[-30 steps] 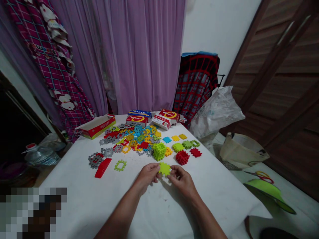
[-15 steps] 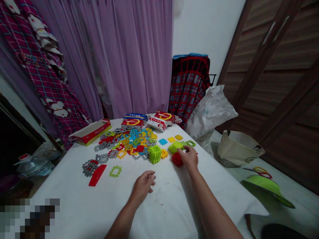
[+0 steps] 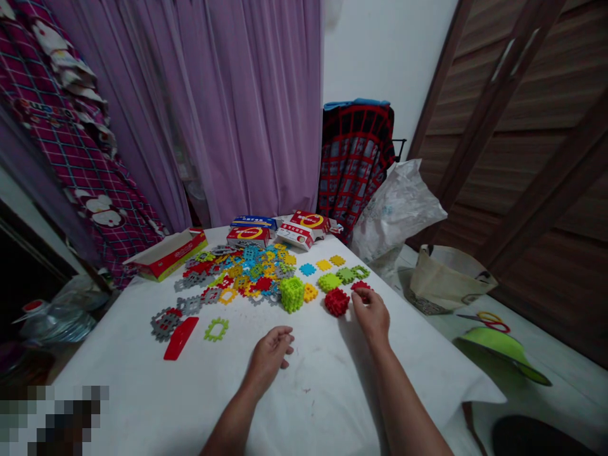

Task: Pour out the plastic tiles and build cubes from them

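My left hand rests over the white-covered table, its fingers loosely curled and apart, holding nothing. Beyond it stands a lime-green cube made of notched interlocking plastic pieces. My right hand is just right of a similar red cube. Its fingertips are at the near edge of a flat red piece, with thumb and fingers apart; I cannot tell whether they touch it. Flat lime-green pieces and a darker green piece lie beyond the red cube. A yellow piece sits beside the green cube.
A heap of mixed notched pieces covers the table's far left, before several small boxes. An open red-and-yellow box stands at the left. Nearer are a red plate and a green frame piece. Scissors lie off the right edge.
My right hand has moved right and toward me, away from the green pieces and the red cube, uncovering them and the flat red piece. My left hand has stayed almost still.
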The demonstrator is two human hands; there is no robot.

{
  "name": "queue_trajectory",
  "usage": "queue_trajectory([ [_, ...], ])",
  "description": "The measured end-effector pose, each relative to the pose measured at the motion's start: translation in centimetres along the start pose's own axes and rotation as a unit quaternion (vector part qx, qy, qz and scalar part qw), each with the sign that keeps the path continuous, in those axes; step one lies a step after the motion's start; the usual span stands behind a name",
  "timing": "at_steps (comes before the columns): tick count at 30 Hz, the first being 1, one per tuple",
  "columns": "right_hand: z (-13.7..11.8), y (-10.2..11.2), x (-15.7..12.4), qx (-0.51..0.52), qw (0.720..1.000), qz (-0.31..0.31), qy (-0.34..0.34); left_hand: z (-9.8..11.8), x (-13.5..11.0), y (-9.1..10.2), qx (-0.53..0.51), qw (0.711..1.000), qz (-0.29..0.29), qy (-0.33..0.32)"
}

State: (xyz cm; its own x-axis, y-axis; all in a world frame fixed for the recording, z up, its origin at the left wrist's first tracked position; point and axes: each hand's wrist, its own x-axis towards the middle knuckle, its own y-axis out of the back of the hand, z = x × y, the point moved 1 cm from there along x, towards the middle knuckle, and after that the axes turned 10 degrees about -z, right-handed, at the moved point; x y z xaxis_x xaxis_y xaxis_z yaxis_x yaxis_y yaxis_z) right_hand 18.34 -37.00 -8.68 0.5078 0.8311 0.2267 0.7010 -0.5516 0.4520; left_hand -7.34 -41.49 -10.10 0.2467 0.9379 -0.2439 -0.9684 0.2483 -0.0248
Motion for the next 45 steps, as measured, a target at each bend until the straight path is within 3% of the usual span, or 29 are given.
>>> queue_trajectory([
  [5,0.2,0.0,-4.6,0.068,0.996,-0.053,-0.002,-0.2,0.3,0.1,-0.012,1.0,-0.003,0.001],
  [10,-1.8,-2.9,-7.4,0.033,0.976,-0.205,0.07,0.1,-0.1,0.5,-0.037,0.999,-0.011,0.002],
  [13,-3.3,-4.9,-8.1,-0.005,0.951,-0.287,0.118,0.4,-0.3,2.0,-0.046,0.999,0.002,-0.009],
  [16,-4.4,-7.1,-8.4,-0.025,0.931,-0.331,0.151,0.9,0.0,5.4,-0.034,0.998,0.048,-0.024],
  [20,-5.5,-9.9,-9.2,-0.025,0.905,-0.377,0.195,2.6,1.3,11.9,0.07,0.984,0.16,-0.036],
  [22,-5.8,-10.9,-9.7,-0.008,0.898,-0.384,0.216,3.8,2.1,15.2,0.191,0.954,0.224,-0.051],
  [24,-5.9,-11.3,-9.9,0.014,0.901,-0.372,0.224,5.1,3.0,17.9,0.327,0.905,0.269,-0.043],
  [27,-5.7,-11.5,-9.9,0.047,0.91,-0.353,0.21,6.5,4.6,20.1,0.501,0.825,0.261,-0.011],
  [30,-5.4,-11.6,-9.7,0.067,0.915,-0.351,0.188,7.3,6.3,20.5,0.568,0.787,0.241,0.016],
  [40,-5.7,-13.0,-9.0,0.054,0.924,-0.334,0.179,6.0,10.2,17.2,0.607,0.78,0.136,-0.059],
  [45,-5.8,-13.2,-9.0,0.051,0.925,-0.328,0.182,5.8,10.7,16.4,0.676,0.731,0.093,-0.028],
])
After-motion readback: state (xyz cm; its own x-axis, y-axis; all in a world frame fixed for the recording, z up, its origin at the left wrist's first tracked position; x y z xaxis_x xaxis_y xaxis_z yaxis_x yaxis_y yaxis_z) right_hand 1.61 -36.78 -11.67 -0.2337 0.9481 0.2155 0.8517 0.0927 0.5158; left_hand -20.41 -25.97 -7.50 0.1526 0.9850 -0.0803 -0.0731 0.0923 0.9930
